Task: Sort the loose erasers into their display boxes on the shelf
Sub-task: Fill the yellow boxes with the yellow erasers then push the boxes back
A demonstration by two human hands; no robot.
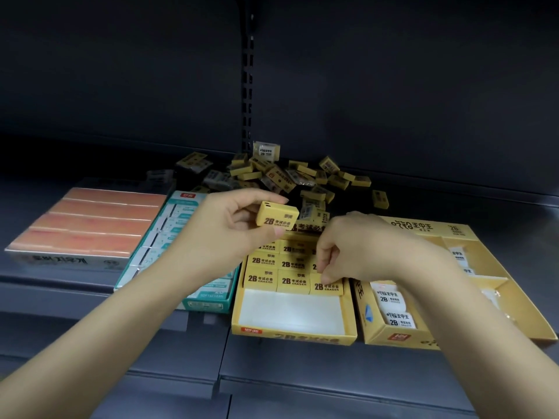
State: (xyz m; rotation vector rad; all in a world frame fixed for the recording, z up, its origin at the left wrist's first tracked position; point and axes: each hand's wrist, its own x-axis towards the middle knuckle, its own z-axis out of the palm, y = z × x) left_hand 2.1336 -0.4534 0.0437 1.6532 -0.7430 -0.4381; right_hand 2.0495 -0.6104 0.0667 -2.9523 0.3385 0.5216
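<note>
Yellow 2B eraser [277, 218] pinched in left hand [230, 228], thumb on top, fingers curled under, held above far end of yellow display box [292, 331]. Box sits on dark shelf [121, 373], centre-right; three rows of yellow erasers [293, 264] packed at its far half, near half shows bare white floor. Right hand [360, 249] reaches down into box, fingertips [325, 278] curled onto nearest-row eraser at right end [328, 286]; pinching or just pressing, can't tell. Loose pile [290, 176] of yellow and white-wrapped erasers lies at far centre of shelf, against back wall. Right of yellow box, touching it: second display box [393, 334] w/ dividers, a few white 2B erasers [393, 309] in near-left compartment. Left of yellow box: teal box [205, 305], then orange-pink pack [90, 222] far left.
</note>
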